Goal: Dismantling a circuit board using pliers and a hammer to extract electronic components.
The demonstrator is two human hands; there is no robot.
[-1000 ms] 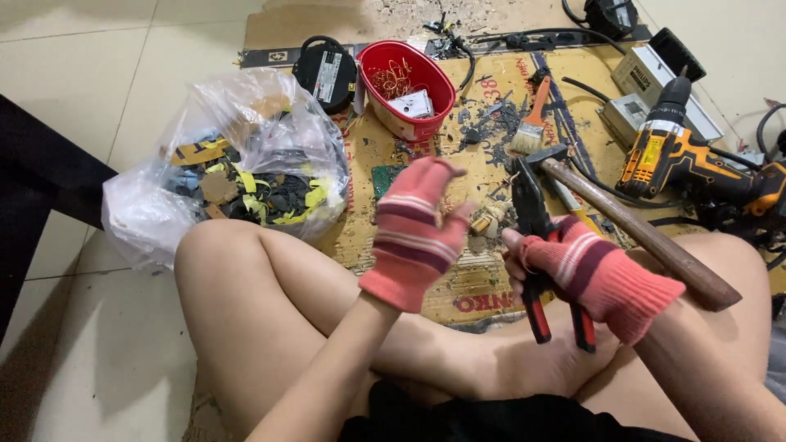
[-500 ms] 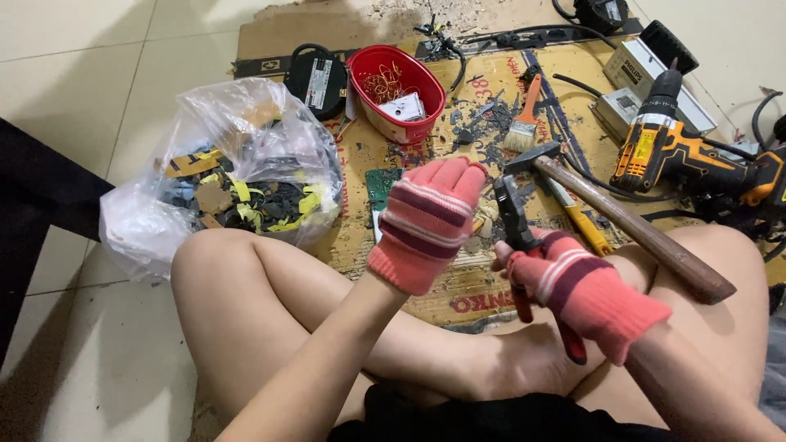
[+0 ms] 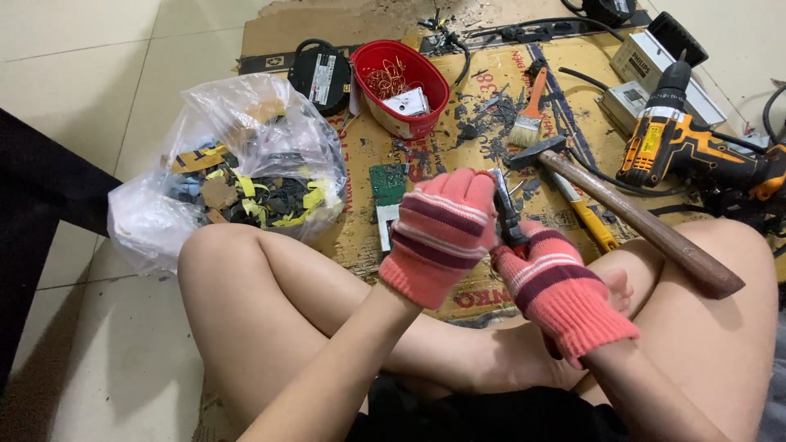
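Both my hands wear pink striped knit gloves and meet above my crossed legs. My right hand (image 3: 561, 290) grips the handles of dark pliers (image 3: 506, 211), whose jaws point up and away. My left hand (image 3: 442, 233) is closed against the pliers' jaws, pinching something small that the glove hides. A green circuit board (image 3: 386, 183) lies on the cardboard just beyond my left hand.
A wooden-handled hammer (image 3: 639, 217) lies to the right, by a yellow-handled tool (image 3: 585, 214) and an orange and black cordless drill (image 3: 684, 147). Beyond are a red tub of wire bits (image 3: 401, 78), a paintbrush (image 3: 532, 110) and a black box (image 3: 321, 74). A plastic bag of scraps (image 3: 237, 176) sits left.
My hands have drawn together. The pliers have swung upright and my left hand has closed onto their jaws. The view has shifted slightly.
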